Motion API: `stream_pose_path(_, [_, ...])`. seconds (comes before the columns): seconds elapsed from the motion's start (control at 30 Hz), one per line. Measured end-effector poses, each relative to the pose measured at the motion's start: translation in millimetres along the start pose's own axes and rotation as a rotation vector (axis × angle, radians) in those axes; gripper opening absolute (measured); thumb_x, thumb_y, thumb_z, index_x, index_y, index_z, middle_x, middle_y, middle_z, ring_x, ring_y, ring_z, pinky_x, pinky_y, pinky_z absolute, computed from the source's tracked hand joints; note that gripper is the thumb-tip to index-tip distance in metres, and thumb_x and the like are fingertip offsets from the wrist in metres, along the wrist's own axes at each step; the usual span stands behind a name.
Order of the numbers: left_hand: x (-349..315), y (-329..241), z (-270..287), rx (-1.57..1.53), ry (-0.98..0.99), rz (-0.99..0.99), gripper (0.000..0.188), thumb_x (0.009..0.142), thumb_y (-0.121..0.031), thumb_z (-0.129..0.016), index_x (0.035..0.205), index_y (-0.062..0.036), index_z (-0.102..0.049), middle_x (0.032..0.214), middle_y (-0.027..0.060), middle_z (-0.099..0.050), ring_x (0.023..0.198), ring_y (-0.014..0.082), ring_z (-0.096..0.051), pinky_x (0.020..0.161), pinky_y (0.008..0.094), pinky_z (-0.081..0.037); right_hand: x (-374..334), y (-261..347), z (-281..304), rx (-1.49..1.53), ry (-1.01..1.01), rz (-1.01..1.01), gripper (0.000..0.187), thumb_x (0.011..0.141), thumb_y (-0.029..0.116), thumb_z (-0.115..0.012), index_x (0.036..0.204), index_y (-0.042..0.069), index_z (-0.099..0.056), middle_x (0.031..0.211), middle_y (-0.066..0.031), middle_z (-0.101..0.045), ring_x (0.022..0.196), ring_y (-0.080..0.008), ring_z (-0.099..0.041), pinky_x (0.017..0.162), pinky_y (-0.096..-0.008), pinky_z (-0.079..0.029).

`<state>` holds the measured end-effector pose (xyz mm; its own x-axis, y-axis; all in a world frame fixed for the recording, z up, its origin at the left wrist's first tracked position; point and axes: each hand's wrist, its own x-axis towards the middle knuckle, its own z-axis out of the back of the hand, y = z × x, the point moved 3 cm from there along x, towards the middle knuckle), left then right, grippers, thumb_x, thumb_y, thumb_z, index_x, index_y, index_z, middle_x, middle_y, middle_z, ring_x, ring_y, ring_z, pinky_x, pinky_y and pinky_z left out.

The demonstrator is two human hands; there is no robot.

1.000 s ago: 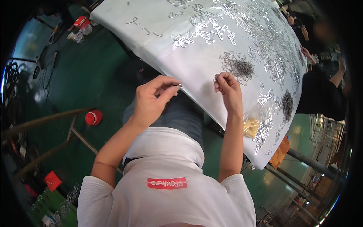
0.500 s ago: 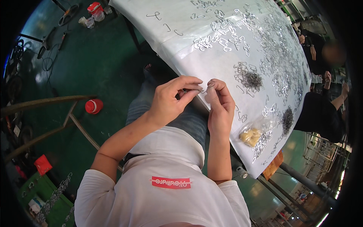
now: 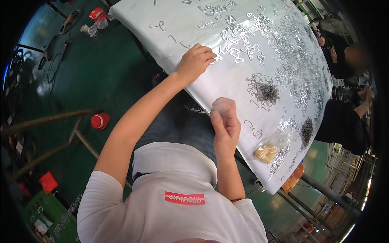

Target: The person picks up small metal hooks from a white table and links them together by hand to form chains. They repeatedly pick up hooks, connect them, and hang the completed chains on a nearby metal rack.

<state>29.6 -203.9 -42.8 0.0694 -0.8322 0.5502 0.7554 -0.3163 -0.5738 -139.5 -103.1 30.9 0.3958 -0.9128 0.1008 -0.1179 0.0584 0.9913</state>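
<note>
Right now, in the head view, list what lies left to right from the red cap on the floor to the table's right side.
red cap → left hand → right hand → dark tangle of wire hooks → bag of yellowish pieces → small dark pile of hooks

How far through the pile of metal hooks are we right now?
Done: a short linked chain hangs from the right hand at the table edge. In hand: the left hand reaches into the loose hooks on the white table. Left: most of it, since hooks lie all over the top, including a dense heap.
</note>
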Motion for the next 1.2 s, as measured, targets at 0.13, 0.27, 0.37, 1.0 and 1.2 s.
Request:
stream_pose_path(0.13, [15.1,15.7,-25.1,0.21,0.137,-0.087,0.013,0.08,-0.014,-0.068,0.091,-0.0081,-0.072,0.091,0.0046,-0.066,0.09,0.024,-0.059,0.078,0.0347,-0.051,-1.1,-4.4,2.0,0.014,-0.013,-0.03,0.004,0.093,0.005,-0.059,0.097,0.003,-0.058,0.104,-0.0048,-0.05,0.084,-0.0102,-0.051,0.072,-0.0233,-0.043])
stream_pose_path(0.27, [21.3,19.1,-24.3,0.198,0.064,-0.104,0.009,0.08,-0.015,-0.067,0.086,-0.0113,-0.073,0.087,0.0027,-0.066,0.088,0.0243,-0.059,0.078,0.0345,-0.051,-2.5,-11.0,5.1,-0.017,-0.054,-0.054,0.004,0.092,0.007,-0.06,0.095,0.004,-0.058,0.103,-0.0046,-0.052,0.08,-0.0094,-0.05,0.067,-0.0224,-0.04])
stream_pose_path(0.37, [26.2,15.8,-9.8,0.114,-0.066,-0.021,0.01,0.082,-0.018,-0.067,0.088,-0.0135,-0.074,0.083,0.0038,-0.068,0.08,0.0252,-0.062,0.073,0.0362,-0.051,-3.8,-13.9,9.3,-0.043,-0.067,-0.087,0.005,0.092,0.009,-0.061,0.093,0.004,-0.059,0.101,-0.0039,-0.054,0.076,-0.0088,-0.05,0.062,-0.0223,-0.038])
stream_pose_path(1.0, [-37.4,-77.5,56.3,-0.485,-0.079,0.409,0.009,0.081,-0.01,-0.074,0.089,-0.006,-0.074,0.081,0.0028,-0.073,0.071,0.0083,-0.065,0.059,0.0236,-0.046,-8.8,-21.6,11.9,-0.116,-0.135,-0.028,0.004,0.091,0.007,-0.061,0.09,0.004,-0.058,0.098,-0.0033,-0.056,0.079,-0.0109,-0.054,0.062,-0.0236,-0.04])
stream_pose_path(1.2, [-44.9,-88.3,64.3,-0.554,-0.038,0.472,0.01,0.08,-0.009,-0.075,0.088,-0.0048,-0.072,0.079,0.0022,-0.073,0.068,0.0071,-0.064,0.059,0.0222,-0.045,-13.2,-24.8,11.6,-0.109,-0.13,0.007,0.005,0.091,0.008,-0.061,0.09,0.004,-0.059,0.098,-0.0031,-0.056,0.078,-0.0105,-0.054,0.062,-0.0238,-0.04])
